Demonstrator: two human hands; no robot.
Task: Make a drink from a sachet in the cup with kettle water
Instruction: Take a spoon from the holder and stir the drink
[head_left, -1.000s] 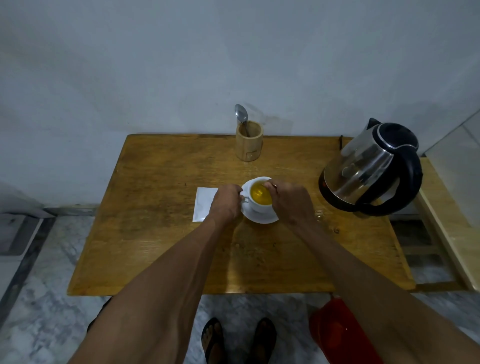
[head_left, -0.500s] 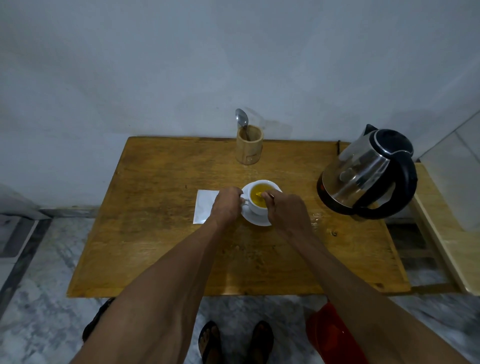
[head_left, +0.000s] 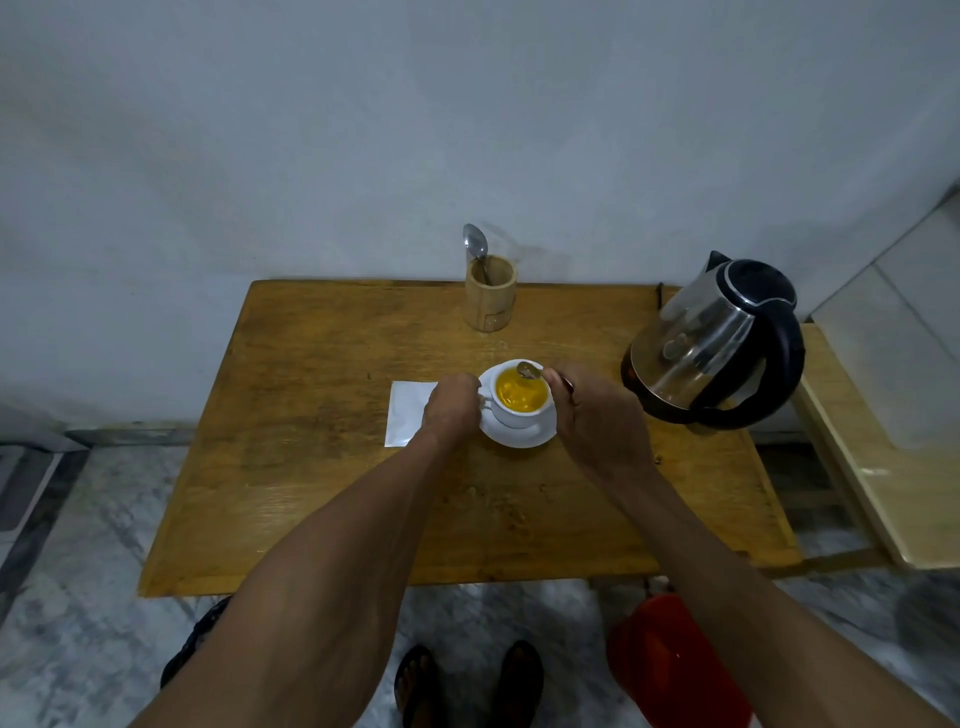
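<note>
Cup (head_left: 521, 402) w/ yellow drink sits on saucer (head_left: 514, 436), table centre. Left hand (head_left: 451, 410) is closed on cup handle. Right hand (head_left: 597, 415) pinches spoon (head_left: 529, 371), bowl raised at far rim, shaft running right toward hand. Kettle (head_left: 714, 338) stands far right.

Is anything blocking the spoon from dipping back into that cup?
Nothing visible does. The right hand holds the spoon just over the open cup of yellow drink; the left hand grips the cup's side, clear of its mouth.
</note>
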